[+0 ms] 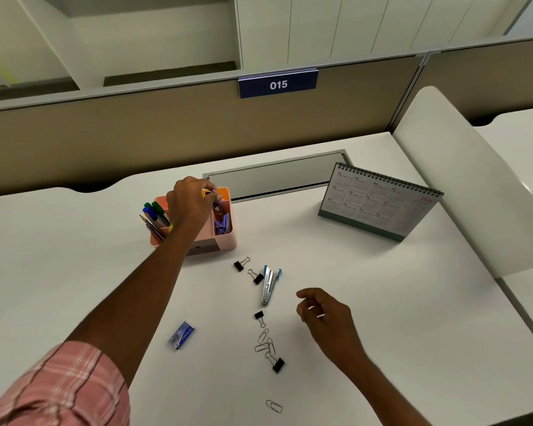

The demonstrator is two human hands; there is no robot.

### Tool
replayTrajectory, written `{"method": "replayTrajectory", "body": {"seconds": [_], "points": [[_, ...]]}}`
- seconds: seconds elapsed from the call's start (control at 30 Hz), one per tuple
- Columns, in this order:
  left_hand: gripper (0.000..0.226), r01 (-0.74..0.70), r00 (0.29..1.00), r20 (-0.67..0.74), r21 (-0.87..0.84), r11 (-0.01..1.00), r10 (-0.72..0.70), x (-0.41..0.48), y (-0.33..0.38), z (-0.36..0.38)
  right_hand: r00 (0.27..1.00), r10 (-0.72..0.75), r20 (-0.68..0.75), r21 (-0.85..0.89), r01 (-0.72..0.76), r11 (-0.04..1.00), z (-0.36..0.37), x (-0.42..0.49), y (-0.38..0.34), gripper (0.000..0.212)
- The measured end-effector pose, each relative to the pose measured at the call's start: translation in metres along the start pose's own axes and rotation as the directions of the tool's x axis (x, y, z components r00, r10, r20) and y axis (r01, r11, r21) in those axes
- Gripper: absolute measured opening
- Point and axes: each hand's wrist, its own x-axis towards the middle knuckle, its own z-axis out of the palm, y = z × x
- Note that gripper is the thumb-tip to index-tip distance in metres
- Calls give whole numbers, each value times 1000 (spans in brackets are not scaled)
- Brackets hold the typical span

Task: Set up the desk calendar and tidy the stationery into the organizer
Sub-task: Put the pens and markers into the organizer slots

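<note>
On the white table (366,302) the desk calendar (379,202) stands upright toward the far right corner, its spiral binding on top and its printed year page facing the near edge. Toward the far left of the table sits the pink organizer (225,238), with green and blue pens (156,215) standing tilted in its left compartment and a purple item (222,224) in its right compartment. The left hand (191,199) reaches over the organizer with its fingers pinched on a small purple object right above the right compartment; what that object is cannot be told. The right hand (323,312) hovers just above the table near the middle, fingers loosely curled and holding nothing. Between the hands, loose stationery lies on the table: a silver and blue stapler (270,285) just to the left of the right hand, two black binder clips (248,269) beside its far end, a third binder clip (259,316) just past its near end, and then a small heap of paper clips (265,344) touching a fourth binder clip (278,364). A single paper clip (274,406) lies apart near the near edge. A blue staple box (181,335) lies left of the heap, beside the left forearm, whose pink checked sleeve (59,388) fills the near left corner.
</note>
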Motion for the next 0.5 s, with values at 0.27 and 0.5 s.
{"method": "replayTrajectory", "body": {"seconds": [0.27, 0.5], "points": [[37, -15, 1000, -1, -70, 997, 15, -3, -6, 0, 1000, 10, 21, -32, -10, 999, 1, 0, 2, 26], [33, -68, 987, -152, -153, 986, 45, -56, 24, -7, 999, -1, 32, -46, 2, 999, 4, -2, 7, 25]]}}
